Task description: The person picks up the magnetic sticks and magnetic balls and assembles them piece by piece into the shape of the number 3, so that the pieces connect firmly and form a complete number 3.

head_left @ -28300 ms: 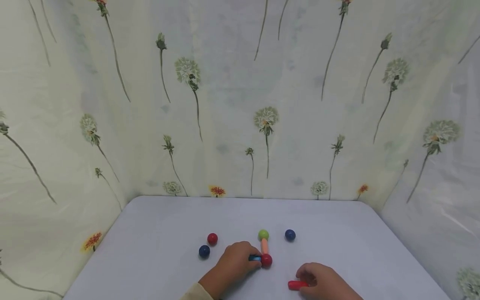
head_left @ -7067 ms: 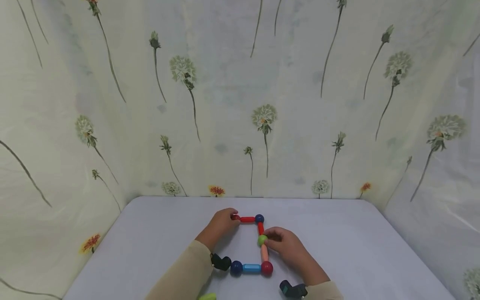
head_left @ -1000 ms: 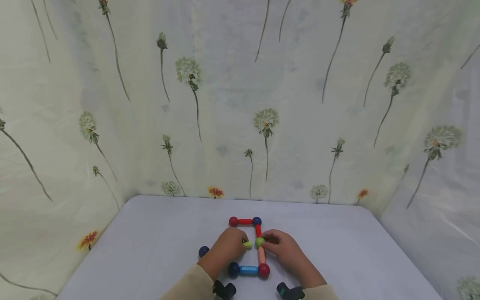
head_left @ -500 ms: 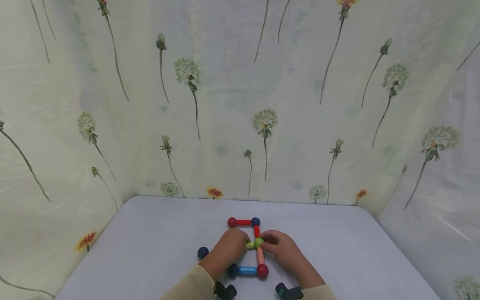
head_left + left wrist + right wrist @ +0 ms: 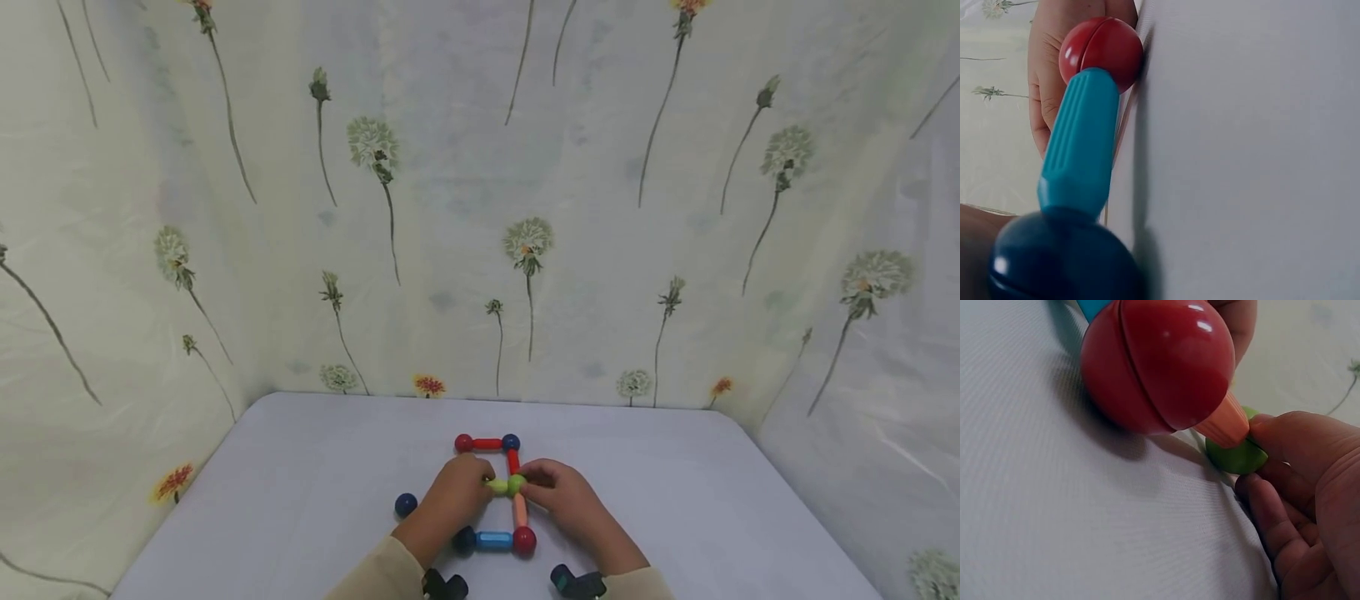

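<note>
In the head view my left hand [image 5: 457, 492] pinches a yellow-green rod [image 5: 498, 487], whose right end meets a green ball [image 5: 517, 485]. My right hand [image 5: 570, 500] pinches that ball from the right, thumb and fingertips on it in the right wrist view. A red rod [image 5: 513, 461] runs from the green ball to a far blue ball [image 5: 511, 442]; another red rod [image 5: 487, 444] joins that to a red ball [image 5: 463, 442]. Toward me, a peach rod [image 5: 521, 512] leads to a near red ball [image 5: 524, 542], then a light-blue rod [image 5: 495, 542] and dark-blue ball [image 5: 1063, 259].
A loose dark-blue ball [image 5: 406, 504] lies left of my left forearm on the white table [image 5: 300, 483]. Dark wrist cameras [image 5: 576, 582] sit low near the built shape. A flower-printed curtain [image 5: 450, 208] stands behind the table.
Since the oldest frame, red rods and balls have joined the shape. The left hand has left the far red ball and brought the yellow-green rod rightward, closing its gap to the green ball.
</note>
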Demonstrator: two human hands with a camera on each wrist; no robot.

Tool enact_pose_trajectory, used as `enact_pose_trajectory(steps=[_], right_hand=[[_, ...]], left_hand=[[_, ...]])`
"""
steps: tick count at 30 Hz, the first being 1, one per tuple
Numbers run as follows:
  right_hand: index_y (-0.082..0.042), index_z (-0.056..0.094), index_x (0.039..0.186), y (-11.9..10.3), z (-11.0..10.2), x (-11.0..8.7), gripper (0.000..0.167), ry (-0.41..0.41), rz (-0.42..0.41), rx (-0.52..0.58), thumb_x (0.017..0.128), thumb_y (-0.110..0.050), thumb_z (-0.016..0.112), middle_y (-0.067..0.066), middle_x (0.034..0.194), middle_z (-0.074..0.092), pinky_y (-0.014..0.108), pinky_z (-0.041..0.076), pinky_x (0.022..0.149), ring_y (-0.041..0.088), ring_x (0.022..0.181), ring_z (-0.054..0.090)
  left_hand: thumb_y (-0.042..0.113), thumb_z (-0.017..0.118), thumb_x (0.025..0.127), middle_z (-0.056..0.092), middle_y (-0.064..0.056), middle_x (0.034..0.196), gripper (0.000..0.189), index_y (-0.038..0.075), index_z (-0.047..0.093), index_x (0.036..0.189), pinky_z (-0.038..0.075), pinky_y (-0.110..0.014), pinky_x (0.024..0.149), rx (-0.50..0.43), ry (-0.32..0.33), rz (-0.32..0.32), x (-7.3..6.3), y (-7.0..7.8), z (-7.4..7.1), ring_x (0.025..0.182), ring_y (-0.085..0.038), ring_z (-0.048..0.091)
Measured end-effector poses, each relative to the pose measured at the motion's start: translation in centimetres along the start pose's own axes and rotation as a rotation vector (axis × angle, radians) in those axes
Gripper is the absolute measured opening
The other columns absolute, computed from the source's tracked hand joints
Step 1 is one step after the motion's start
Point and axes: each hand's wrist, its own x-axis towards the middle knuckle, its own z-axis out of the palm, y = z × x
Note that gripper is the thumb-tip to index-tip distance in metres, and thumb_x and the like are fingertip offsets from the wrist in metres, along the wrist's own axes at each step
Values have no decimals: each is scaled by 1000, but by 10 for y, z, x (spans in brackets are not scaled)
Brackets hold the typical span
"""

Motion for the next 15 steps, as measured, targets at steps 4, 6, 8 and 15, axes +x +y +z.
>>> enact_pose_trajectory(steps=[4, 6, 8, 15], right_hand=[[-23, 74, 116, 0, 1, 0, 31, 0, 0, -1, 91, -39, 82, -4, 116, 73, 48, 59, 97, 19, 110, 67], [-23, 74, 116, 0, 1, 0, 30, 1, 1, 2, 91, -39, 82, -4, 116, 73, 47, 59, 97, 19, 110, 67], [-23, 74, 116, 1, 2, 1, 31, 4, -2, 0, 91, -39, 82, -4, 115, 73, 47, 59, 97, 18, 109, 67], [-23, 74, 117, 2, 1, 1, 32, 10, 1, -13, 91, -40, 81, -4, 117, 73, 48, 59, 97, 18, 110, 67]], left_hand=[[16, 79, 92, 69, -1, 108, 23, 14, 77, 115, 57, -44, 99, -19, 25, 17, -3, -4, 1, 101, -19, 63], [15, 77, 95, 68, -2, 112, 22, 14, 77, 117, 57, -45, 100, -35, 32, 20, -4, -6, 2, 103, -20, 62], [15, 74, 96, 67, -3, 114, 21, 14, 76, 117, 57, -46, 101, -37, 45, 29, -5, -8, 2, 105, -20, 62], [20, 69, 99, 68, -1, 110, 18, 15, 77, 114, 58, -42, 99, 15, 93, 57, -12, -11, -3, 104, -17, 62]])
